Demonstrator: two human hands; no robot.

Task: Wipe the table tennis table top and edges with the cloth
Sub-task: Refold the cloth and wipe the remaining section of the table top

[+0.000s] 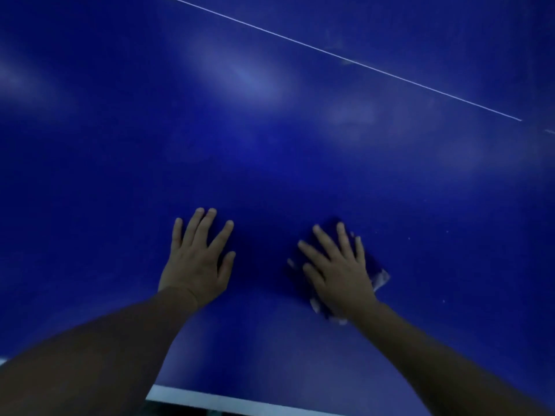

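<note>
The blue table tennis table (270,145) fills the view. My right hand (339,271) lies flat with spread fingers on a dark blue cloth (377,270), pressing it onto the table top; pale edges of the cloth show at its right and lower sides. My left hand (198,259) rests flat on the bare table top to the left of the cloth, fingers straight and spread, holding nothing.
A thin white centre line (345,57) runs diagonally across the upper right of the table. The white stripe along the near edge (228,400) shows at the bottom. Small pale specks dot the surface to the right of the cloth.
</note>
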